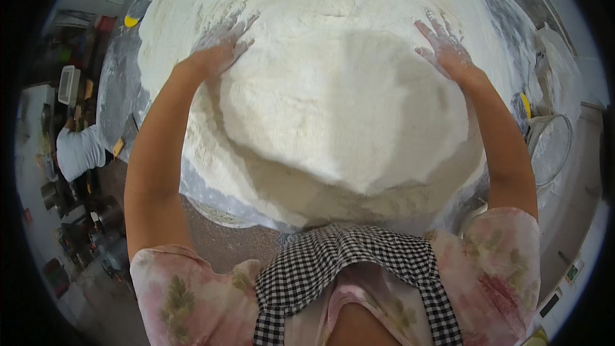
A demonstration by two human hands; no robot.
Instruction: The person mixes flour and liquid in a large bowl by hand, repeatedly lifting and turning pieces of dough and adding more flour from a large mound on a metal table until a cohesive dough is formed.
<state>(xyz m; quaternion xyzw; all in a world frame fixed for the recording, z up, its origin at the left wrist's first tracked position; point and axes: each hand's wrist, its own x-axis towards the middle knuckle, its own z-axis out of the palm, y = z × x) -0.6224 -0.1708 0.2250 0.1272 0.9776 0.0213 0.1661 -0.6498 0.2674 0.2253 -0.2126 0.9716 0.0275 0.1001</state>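
Observation:
A very large mass of floury white dough (pixel 336 105) covers most of the worktop before me, with a folded or raised lobe bulging towards my body. My left hand (pixel 226 43), dusted with flour, rests on the dough at the left of this lobe, its fingers spread. On the lobe's far right side lies my right hand (pixel 442 45), also floury, with fingers apart and pressed against the dough. Neither hand holds a tool. A checked apron touches or nearly touches the near edge, where shadow falls on the dough.
The grey worktop (pixel 117 77) bears a scraper with a yellow part (pixel 131 21) and a yellow-handled tool (pixel 118 147) at left. Another person's arm shows at the upper left; a person in white (pixel 79 151) is farther off. A round sieve or bowl (pixel 550 149) stands right.

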